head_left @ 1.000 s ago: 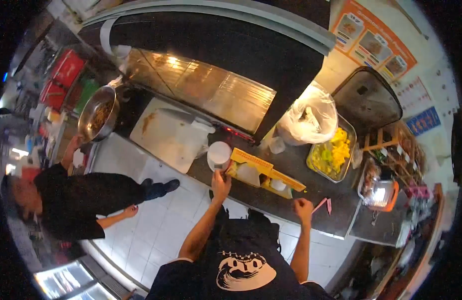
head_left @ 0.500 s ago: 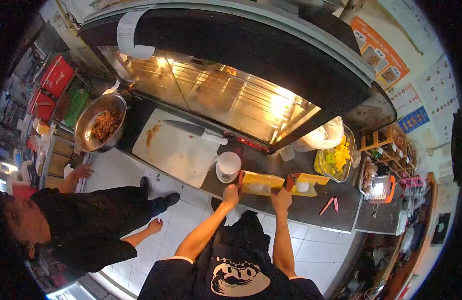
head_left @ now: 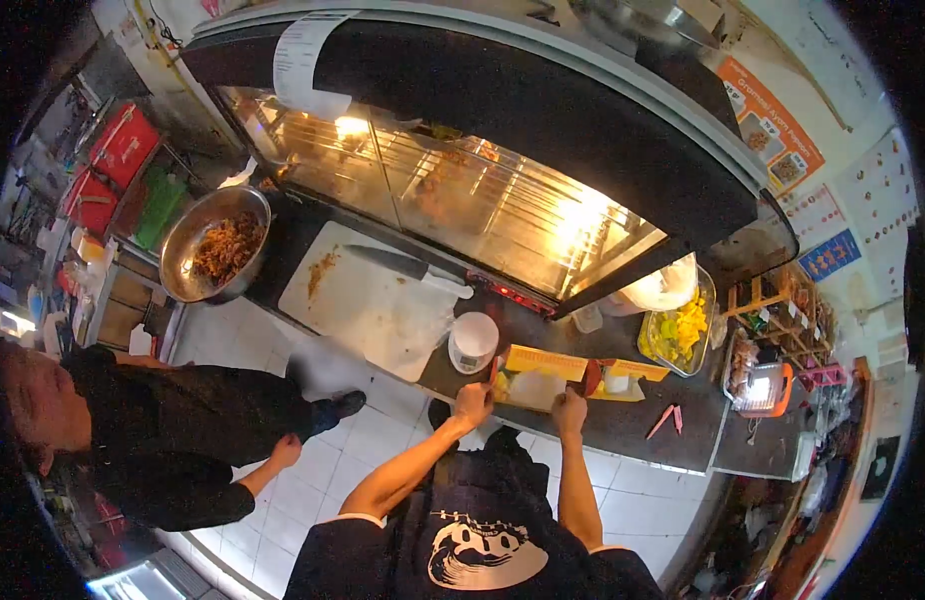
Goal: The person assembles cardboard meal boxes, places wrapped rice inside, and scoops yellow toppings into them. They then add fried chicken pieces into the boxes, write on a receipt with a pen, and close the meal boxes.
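Observation:
My left hand [head_left: 473, 405] grips the left end of an open yellow cardboard food box [head_left: 545, 362], with its fingers closed at a narrow red side flap. On the box's right end, my right hand [head_left: 571, 412] is closed on a red flap [head_left: 589, 376] that stands up. Something white [head_left: 535, 388] lies in the box, its kind unclear. Close by on the right is a second open yellow box [head_left: 635, 384], also with something white inside. A white kitchen scale [head_left: 474, 343] bearing a round white container stands just left of my left hand.
A knife [head_left: 393, 262] lies on the white cutting board [head_left: 358, 318]. Behind the counter edge stands a lit glass display warmer [head_left: 483, 200]. A metal bowl of brown food [head_left: 173, 255], a tub of yellow-green pieces [head_left: 648, 345] and pink tongs [head_left: 667, 420] are around. A co-worker [head_left: 193, 430] stands left.
The view has shifted slightly. My right hand has moved onto the box's right flap, which now shows its red side. The co-worker's hand by the bowl has dropped from sight.

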Motion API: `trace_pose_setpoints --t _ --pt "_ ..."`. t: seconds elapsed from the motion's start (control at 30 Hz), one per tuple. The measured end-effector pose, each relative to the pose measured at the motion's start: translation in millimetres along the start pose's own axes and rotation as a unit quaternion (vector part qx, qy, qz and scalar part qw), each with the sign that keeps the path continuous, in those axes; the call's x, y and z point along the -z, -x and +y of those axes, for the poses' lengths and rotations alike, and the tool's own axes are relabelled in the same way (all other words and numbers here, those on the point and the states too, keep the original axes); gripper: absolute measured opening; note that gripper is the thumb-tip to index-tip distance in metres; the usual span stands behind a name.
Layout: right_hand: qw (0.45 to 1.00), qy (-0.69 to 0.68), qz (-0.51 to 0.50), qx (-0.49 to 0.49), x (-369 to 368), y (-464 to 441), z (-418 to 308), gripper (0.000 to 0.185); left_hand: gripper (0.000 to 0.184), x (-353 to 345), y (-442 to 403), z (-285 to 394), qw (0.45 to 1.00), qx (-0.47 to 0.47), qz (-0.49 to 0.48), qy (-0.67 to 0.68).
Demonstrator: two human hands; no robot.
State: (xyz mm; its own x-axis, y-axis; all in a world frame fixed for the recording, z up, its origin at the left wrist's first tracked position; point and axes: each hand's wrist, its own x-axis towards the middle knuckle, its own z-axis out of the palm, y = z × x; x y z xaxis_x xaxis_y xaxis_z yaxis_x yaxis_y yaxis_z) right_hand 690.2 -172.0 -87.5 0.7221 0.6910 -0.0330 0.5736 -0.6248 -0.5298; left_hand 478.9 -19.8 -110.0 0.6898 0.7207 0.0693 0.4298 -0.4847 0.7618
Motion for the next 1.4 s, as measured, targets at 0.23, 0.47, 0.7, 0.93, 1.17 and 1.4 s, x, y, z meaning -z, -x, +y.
trace_pose_setpoints --t 0.23,0.47,0.7,0.93,1.17,1.4 --pt "0.992 -0.07 0.056 0.087 -14.9 -40.4 -56.3 0.014 0.009 87.3 -50.1 -6.1 0.992 -0.032 0.111 0.047" --pt "0.983 -0.171 -0.034 0.053 -89.1 -78.3 -118.2 0.02 0.013 113.6 -72.9 -103.2 0.98 0.104 0.121 0.116" --pt "0.981 -0.19 0.001 0.043 -114.8 -74.9 -110.7 0.024 0.028 120.7 -49.6 -111.1 0.952 0.037 0.275 -0.131" --pt "0.976 -0.209 -0.051 -0.013 -85.5 -70.5 -126.6 0.03 0.015 139.0 -9.5 -178.9 0.873 0.25 0.419 0.01" --pt "0.983 -0.167 -0.078 0.015 7.7 4.9 -43.9 0.036 0.013 194.3 94.2 -110.9 0.888 0.179 0.403 -0.129" --pt "0.96 0.054 0.18 -0.206 100.5 45.3 179.6 0.024 0.009 127.6 87.7 4.9 0.975 0.116 0.186 -0.014"
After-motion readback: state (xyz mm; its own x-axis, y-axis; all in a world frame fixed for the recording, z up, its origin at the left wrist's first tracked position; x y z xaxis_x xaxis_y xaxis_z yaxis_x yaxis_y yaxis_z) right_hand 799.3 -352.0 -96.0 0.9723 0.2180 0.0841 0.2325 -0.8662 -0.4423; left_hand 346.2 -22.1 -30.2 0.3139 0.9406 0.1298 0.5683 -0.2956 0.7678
